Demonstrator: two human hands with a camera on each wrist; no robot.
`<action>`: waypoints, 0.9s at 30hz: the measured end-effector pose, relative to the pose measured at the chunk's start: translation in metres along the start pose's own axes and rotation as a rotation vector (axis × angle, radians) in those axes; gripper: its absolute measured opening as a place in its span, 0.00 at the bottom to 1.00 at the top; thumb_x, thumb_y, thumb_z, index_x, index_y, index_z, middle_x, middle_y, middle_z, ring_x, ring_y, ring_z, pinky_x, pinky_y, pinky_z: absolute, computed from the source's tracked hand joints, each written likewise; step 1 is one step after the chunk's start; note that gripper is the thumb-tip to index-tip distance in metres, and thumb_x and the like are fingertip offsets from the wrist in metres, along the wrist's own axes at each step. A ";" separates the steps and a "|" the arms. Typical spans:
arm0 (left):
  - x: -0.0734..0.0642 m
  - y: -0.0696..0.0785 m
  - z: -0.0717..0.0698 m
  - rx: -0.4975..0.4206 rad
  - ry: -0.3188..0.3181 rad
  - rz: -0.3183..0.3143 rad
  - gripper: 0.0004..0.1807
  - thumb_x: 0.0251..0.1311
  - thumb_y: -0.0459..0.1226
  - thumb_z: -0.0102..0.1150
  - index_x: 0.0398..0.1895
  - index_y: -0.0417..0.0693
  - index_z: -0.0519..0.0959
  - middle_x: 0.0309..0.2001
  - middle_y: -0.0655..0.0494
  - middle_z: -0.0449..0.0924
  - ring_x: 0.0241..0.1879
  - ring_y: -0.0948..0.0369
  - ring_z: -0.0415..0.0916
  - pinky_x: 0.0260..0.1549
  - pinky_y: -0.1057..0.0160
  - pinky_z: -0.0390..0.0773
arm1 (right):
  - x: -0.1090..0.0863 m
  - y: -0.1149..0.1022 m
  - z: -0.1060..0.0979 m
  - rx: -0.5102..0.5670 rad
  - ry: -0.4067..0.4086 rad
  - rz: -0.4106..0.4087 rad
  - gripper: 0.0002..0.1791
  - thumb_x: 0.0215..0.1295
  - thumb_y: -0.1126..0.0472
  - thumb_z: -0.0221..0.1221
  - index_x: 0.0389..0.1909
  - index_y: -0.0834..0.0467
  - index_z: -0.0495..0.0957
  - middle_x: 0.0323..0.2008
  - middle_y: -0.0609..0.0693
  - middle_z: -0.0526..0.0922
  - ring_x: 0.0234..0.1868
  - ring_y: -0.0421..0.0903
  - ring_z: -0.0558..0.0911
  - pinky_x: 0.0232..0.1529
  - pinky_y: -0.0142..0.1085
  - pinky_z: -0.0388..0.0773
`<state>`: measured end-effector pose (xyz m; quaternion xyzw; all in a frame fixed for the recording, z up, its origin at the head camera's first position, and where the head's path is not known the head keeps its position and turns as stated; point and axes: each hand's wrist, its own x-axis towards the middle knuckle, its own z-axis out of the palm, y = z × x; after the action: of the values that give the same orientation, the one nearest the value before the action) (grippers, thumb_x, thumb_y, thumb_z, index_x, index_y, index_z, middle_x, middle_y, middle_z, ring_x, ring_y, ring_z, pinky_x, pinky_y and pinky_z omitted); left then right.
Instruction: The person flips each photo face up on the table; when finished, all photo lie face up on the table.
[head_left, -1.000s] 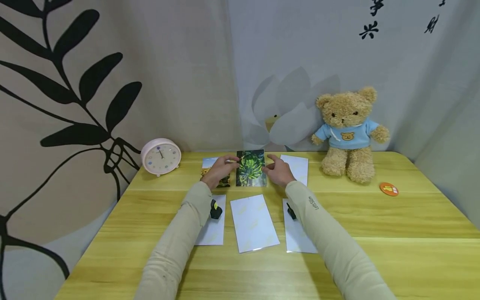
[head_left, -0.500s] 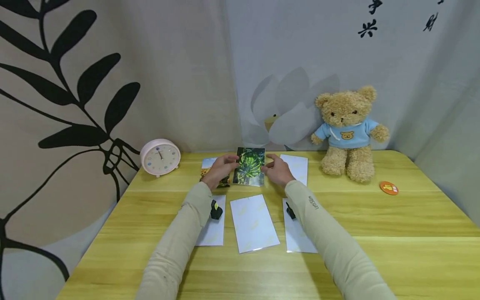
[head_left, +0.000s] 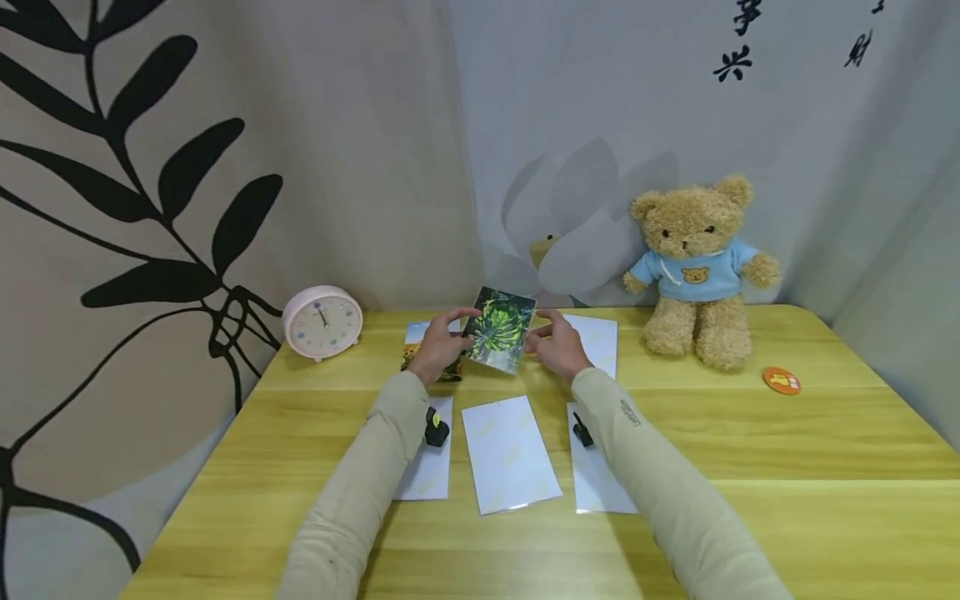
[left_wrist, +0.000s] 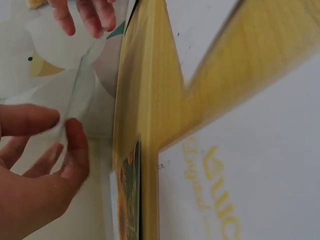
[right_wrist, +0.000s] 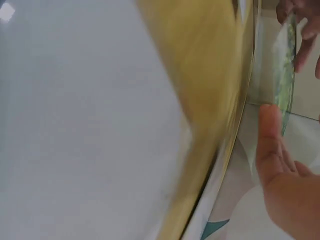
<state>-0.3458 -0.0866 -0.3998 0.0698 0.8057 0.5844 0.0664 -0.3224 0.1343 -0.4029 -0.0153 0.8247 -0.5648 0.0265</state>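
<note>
A glossy photo card [head_left: 498, 329] with a green spiky-leaved plant on it stands tilted at the back middle of the table, leaning to the right. My left hand [head_left: 438, 346] pinches its left edge between thumb and fingers, which the left wrist view shows edge-on. At the card's right edge is my right hand [head_left: 562, 346], thumb and fingers spread beside it; in the right wrist view its thumb [right_wrist: 270, 122] overlaps the card's near end. Partly hidden behind the left hand lies a sunflower photo card [head_left: 415, 333].
A white-backed card [head_left: 596, 337] lies behind the right hand. Nearer are three more, left [head_left: 427, 475], middle [head_left: 510, 454] and right [head_left: 600, 475], two partly under the forearms. A pink clock [head_left: 322, 322], teddy bear [head_left: 695, 275] and orange disc [head_left: 782, 381] stand around.
The plant card has gone from upright to tilted clockwise, its lower end shifting left. My right fingers now stand off most of its right edge; both hands otherwise stay nearly in place.
</note>
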 end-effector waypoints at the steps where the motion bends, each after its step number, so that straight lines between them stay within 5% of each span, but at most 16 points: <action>1: -0.001 -0.001 0.000 0.000 0.005 -0.003 0.30 0.65 0.22 0.52 0.66 0.57 0.75 0.78 0.54 0.56 0.41 0.54 0.70 0.31 0.59 0.66 | 0.000 0.001 0.000 0.021 0.001 0.011 0.32 0.76 0.60 0.51 0.77 0.55 0.54 0.58 0.61 0.80 0.51 0.59 0.85 0.50 0.49 0.84; 3: -0.002 -0.002 -0.001 -0.008 0.019 -0.009 0.32 0.63 0.20 0.51 0.66 0.57 0.76 0.78 0.54 0.56 0.44 0.53 0.71 0.29 0.60 0.66 | 0.001 0.002 0.000 0.061 0.005 0.034 0.33 0.76 0.60 0.51 0.78 0.55 0.53 0.59 0.61 0.81 0.52 0.59 0.85 0.50 0.49 0.84; 8: -0.005 -0.006 -0.003 -0.023 0.035 -0.011 0.33 0.61 0.17 0.47 0.65 0.54 0.76 0.78 0.52 0.57 0.30 0.55 0.59 0.25 0.62 0.61 | 0.000 0.002 -0.002 0.126 0.005 0.059 0.34 0.76 0.59 0.51 0.78 0.56 0.51 0.60 0.62 0.80 0.54 0.61 0.84 0.51 0.50 0.83; 11: -0.006 -0.007 -0.005 -0.033 0.038 0.002 0.35 0.58 0.17 0.44 0.65 0.53 0.76 0.77 0.51 0.59 0.38 0.53 0.65 0.24 0.63 0.60 | -0.001 0.001 -0.005 0.159 0.005 0.056 0.33 0.77 0.60 0.50 0.78 0.57 0.50 0.61 0.64 0.78 0.55 0.63 0.82 0.53 0.53 0.82; 14: -0.005 -0.006 -0.007 -0.040 0.039 0.015 0.37 0.54 0.17 0.42 0.66 0.51 0.75 0.76 0.51 0.61 0.60 0.49 0.65 0.24 0.62 0.61 | 0.000 0.001 -0.008 0.197 0.012 0.049 0.33 0.77 0.60 0.51 0.77 0.59 0.50 0.61 0.65 0.77 0.56 0.65 0.81 0.56 0.55 0.80; 15: -0.005 -0.006 -0.007 -0.039 0.037 0.015 0.37 0.54 0.17 0.42 0.66 0.51 0.75 0.76 0.52 0.61 0.69 0.50 0.60 0.27 0.61 0.63 | 0.000 0.002 -0.009 0.204 0.015 0.049 0.33 0.76 0.60 0.51 0.77 0.59 0.51 0.62 0.65 0.77 0.57 0.65 0.81 0.56 0.55 0.80; 20: -0.005 -0.005 -0.011 -0.033 0.007 0.025 0.38 0.52 0.18 0.44 0.68 0.50 0.73 0.75 0.53 0.64 0.78 0.51 0.52 0.50 0.58 0.66 | 0.003 0.005 -0.015 0.186 0.037 0.046 0.34 0.74 0.60 0.55 0.76 0.57 0.53 0.63 0.63 0.76 0.59 0.65 0.80 0.58 0.54 0.80; 23: -0.004 -0.003 -0.015 -0.033 -0.017 0.040 0.38 0.52 0.18 0.44 0.69 0.49 0.72 0.75 0.53 0.64 0.64 0.50 0.66 0.45 0.59 0.68 | 0.004 0.006 -0.020 0.163 0.046 0.020 0.34 0.73 0.61 0.56 0.76 0.56 0.56 0.63 0.63 0.74 0.61 0.63 0.78 0.60 0.55 0.78; 27: -0.003 0.002 -0.020 -0.030 -0.065 0.058 0.38 0.53 0.18 0.42 0.70 0.49 0.71 0.73 0.53 0.66 0.45 0.54 0.69 0.28 0.60 0.63 | 0.006 0.004 -0.025 0.122 0.027 -0.035 0.32 0.73 0.62 0.56 0.75 0.52 0.60 0.67 0.61 0.70 0.63 0.60 0.75 0.61 0.57 0.76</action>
<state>-0.3465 -0.1051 -0.3919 0.1110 0.7918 0.5957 0.0770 -0.3299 0.1587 -0.3982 -0.0204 0.7885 -0.6147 0.0064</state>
